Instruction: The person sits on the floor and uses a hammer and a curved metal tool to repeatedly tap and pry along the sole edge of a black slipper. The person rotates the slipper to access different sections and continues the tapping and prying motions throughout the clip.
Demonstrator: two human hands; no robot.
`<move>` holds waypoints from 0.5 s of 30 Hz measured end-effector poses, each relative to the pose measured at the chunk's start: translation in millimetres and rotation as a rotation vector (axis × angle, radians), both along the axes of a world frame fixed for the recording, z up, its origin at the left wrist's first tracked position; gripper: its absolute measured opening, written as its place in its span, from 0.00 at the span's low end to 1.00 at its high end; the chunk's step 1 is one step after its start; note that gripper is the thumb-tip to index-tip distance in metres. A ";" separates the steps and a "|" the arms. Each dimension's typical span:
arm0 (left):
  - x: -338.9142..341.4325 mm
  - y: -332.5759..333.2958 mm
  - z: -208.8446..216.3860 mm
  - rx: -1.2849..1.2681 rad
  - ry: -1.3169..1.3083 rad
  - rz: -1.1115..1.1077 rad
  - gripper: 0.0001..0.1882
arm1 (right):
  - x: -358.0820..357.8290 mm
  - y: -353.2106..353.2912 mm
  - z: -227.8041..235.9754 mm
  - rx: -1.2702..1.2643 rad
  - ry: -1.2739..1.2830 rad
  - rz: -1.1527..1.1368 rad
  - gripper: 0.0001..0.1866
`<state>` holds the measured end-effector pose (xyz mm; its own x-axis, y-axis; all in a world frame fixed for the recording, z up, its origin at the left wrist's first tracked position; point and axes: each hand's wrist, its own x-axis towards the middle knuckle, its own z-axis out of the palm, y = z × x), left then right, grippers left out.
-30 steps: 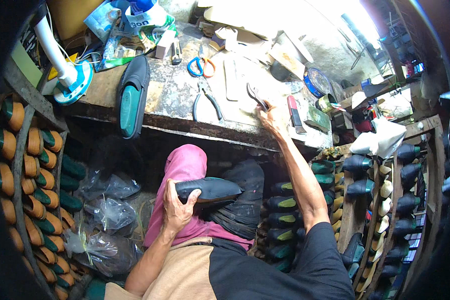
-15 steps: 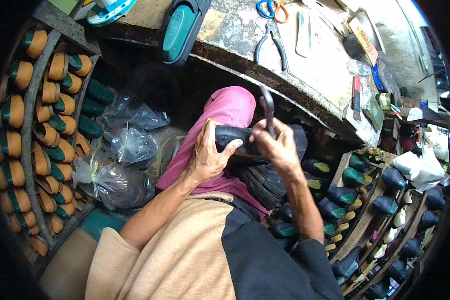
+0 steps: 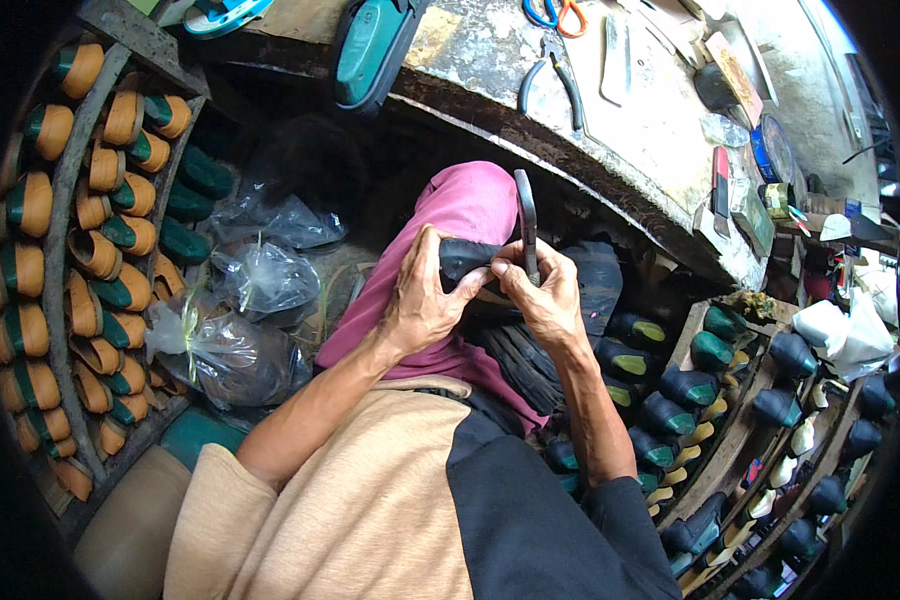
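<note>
Across my raised knee in pink cloth [image 3: 462, 195] lies a black shoe piece [image 3: 463, 258], partly hidden by my fingers. My left hand [image 3: 417, 300] is closed round its left end, the thumb pressed along its near side. At the other end, the thumb and fingertips of my right hand [image 3: 550, 295] pinch the edge of the shoe piece. That same hand also keeps a dark metal hand tool [image 3: 527, 218] upright against its fingers; the tool's exact kind is unclear.
Ahead stands a worn workbench [image 3: 660, 140] with pliers [image 3: 553, 80], scissors [image 3: 555, 15], a blade [image 3: 615, 60] and a green-and-black shoe sole [image 3: 368, 60]. Racks of orange-and-green clogs [image 3: 125, 235] stand left, dark shoes on lasts [image 3: 688, 385] right. Plastic bags [image 3: 235, 355] lie left of my knee.
My right hand has come in closer to my left, its fingertips now pinching the shoe piece's edge. The metal tool stands more upright. The view has shifted slightly.
</note>
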<state>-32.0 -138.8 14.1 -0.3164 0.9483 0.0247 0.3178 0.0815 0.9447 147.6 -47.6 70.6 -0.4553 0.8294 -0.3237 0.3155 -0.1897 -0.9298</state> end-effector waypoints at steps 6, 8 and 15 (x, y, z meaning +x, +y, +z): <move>-1.5 -1.6 -5.3 0.028 0.023 -0.020 0.28 | -2.9 -3.0 -9.8 -0.061 0.129 0.092 0.09; -1.3 -0.9 -4.3 0.026 0.062 -0.003 0.27 | 0.9 -8.4 -1.9 -0.002 0.054 0.052 0.09; -2.3 0.9 3.9 -0.015 -0.033 -0.017 0.30 | 13.4 -61.2 72.3 0.108 -0.158 0.156 0.07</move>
<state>-34.3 -137.9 18.0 -0.3004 0.9538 0.0001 0.2881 0.0906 0.9533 161.0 -108.8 142.8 -0.5312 0.7868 -0.3143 0.4761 -0.0297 -0.8789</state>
